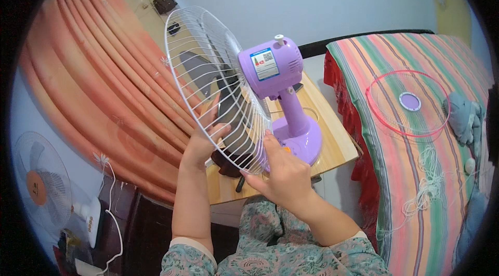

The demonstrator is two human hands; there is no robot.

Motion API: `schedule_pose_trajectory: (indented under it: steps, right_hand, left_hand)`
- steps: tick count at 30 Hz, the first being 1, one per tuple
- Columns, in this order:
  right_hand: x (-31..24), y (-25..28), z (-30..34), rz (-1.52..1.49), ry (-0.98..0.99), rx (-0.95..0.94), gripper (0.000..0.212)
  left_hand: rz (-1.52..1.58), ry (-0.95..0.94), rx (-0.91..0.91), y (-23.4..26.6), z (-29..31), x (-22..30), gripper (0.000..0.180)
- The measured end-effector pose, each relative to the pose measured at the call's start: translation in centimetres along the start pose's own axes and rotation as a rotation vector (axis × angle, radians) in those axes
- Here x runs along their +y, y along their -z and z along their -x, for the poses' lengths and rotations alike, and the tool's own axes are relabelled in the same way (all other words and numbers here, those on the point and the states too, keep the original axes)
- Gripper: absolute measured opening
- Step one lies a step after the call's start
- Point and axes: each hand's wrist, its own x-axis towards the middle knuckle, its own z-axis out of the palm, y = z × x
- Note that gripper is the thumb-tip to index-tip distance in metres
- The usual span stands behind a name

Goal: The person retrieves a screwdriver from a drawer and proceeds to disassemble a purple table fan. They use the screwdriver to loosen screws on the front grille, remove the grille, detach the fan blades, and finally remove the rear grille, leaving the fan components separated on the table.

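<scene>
A purple desk fan (294,112) stands upright on a small wooden table, its motor housing (291,63) facing away to the left. A white wire rear guard (189,86) is at the front of the housing, with its open side toward the left. My left hand (204,140) is closed around the guard's lower left rim, its fingers partly behind the wires. With the thumb at the bottom rim and a finger along the wires, my right hand (283,172) grips the guard near the fan's base. No blades can be made out inside the guard.
On the striped bed (358,63) at right lie a pink-rimmed front guard (409,102), a bundle of white cord (427,182) and a grey-blue cloth (463,120). The wooden table (332,141) has a dark object (240,183) at its near edge. Another fan (41,187) stands left, beside an orange curtain (104,78).
</scene>
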Motion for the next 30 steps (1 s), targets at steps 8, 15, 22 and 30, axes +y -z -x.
schedule_pose_trajectory:
  steps: [8,15,22,30]
  right_hand:
    - [0.2,-0.2,0.2,-0.013,-0.018,-0.009,0.076]
    - [0.5,-0.5,0.6,-0.007,-0.027,-0.022,0.078]
    - [0.8,0.0,0.5,-0.039,0.01,-0.035,0.066]
    - [5.8,1.9,-10.8,0.089,-0.004,0.23,0.037]
  left_hand:
    - [-0.128,-0.021,-0.019,0.3,-0.6,-2.3,0.075]
    - [-0.113,-0.071,-0.049,-0.9,0.2,0.0,0.078]
    - [-0.177,-0.047,-0.049,-0.7,-0.1,-0.9,0.081]
    - [-0.023,-0.146,-0.154,0.1,-0.2,-2.7,0.083]
